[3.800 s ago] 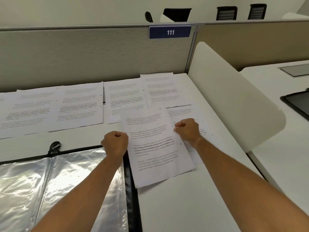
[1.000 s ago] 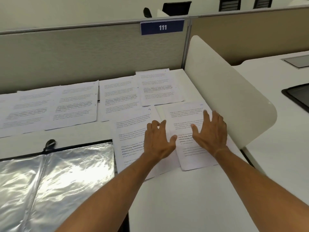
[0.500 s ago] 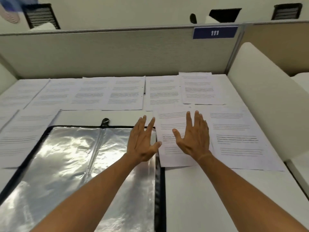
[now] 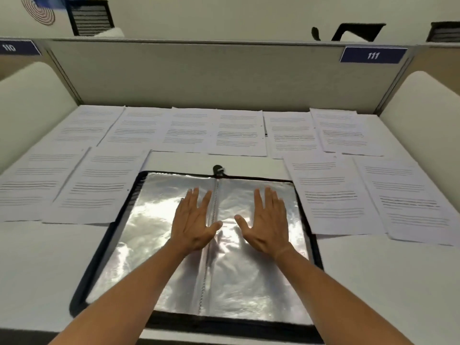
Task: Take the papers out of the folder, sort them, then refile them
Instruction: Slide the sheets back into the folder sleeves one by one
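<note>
A black folder (image 4: pixel 109 247) lies open in front of me, its shiny clear sleeves showing no paper. My left hand (image 4: pixel 193 221) is spread flat over the left sleeve beside the spine. My right hand (image 4: pixel 267 220) is spread flat over the right sleeve. Both hold nothing. Several printed papers lie around the folder: a back row (image 4: pixel 189 130) along the partition, two sheets at the left (image 4: pixel 97 185), two at the right (image 4: pixel 333 195).
A grey partition (image 4: pixel 211 75) with a "111" sign (image 4: pixel 373 55) closes off the back of the white desk (image 4: pixel 42 265). Curved white side dividers stand at the left (image 4: pixel 27 100) and right (image 4: pixel 428 100). Chairs show beyond the partition.
My hands left the two sheets at the right and moved left onto the open folder. My view swung left, centring the folder.
</note>
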`<action>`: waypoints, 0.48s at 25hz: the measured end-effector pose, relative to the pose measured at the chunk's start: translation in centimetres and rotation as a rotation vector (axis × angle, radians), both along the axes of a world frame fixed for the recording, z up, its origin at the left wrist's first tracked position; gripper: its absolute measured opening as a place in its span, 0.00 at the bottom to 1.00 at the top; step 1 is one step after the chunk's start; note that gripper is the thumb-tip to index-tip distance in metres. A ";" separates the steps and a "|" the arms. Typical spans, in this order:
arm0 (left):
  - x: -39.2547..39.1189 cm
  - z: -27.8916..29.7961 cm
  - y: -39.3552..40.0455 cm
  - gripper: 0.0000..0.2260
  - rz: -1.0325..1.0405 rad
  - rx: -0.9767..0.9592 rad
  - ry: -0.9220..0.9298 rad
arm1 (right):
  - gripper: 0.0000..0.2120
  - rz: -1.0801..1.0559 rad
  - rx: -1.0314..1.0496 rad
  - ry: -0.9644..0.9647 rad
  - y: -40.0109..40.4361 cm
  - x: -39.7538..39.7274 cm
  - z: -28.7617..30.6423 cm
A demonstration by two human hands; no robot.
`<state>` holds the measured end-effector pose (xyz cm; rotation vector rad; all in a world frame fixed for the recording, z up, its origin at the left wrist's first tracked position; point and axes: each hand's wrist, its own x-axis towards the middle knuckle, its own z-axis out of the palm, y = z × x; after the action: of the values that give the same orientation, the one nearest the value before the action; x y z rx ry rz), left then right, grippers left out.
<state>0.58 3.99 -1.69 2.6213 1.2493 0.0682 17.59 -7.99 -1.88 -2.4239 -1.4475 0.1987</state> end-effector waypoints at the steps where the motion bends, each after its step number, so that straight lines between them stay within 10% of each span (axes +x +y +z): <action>1: -1.1 -0.5 0.5 0.46 -0.024 0.000 0.009 | 0.47 -0.003 -0.021 0.000 0.5 -1.3 -0.3; 12: -5.3 -3.4 1.4 0.37 -0.136 0.036 0.003 | 0.40 -0.069 -0.141 -0.056 2.0 -6.2 -2.0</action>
<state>-4.73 5.44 -5.05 2.7297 1.0773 0.0636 11.37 -5.96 -3.93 -2.6079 -1.4143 0.2257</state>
